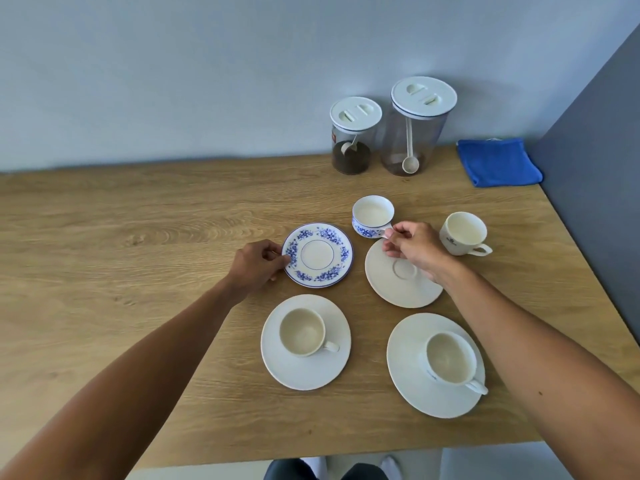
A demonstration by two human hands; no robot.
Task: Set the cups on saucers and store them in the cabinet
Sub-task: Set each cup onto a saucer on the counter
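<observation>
Blue cup (372,216) stands on the table just behind the plain saucer (403,273); my right hand (412,249) pinches its handle, my left (258,266) grips the blue saucer (317,254) rim. Lifting by so small a pinch, the cup could tip and clip either saucer.

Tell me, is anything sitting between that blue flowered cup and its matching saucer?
Nothing visible. The blue flowered cup, its handle pinched by the right hand, has bare table between it and the blue flowered saucer, which the left hand holds by its rim.
</observation>
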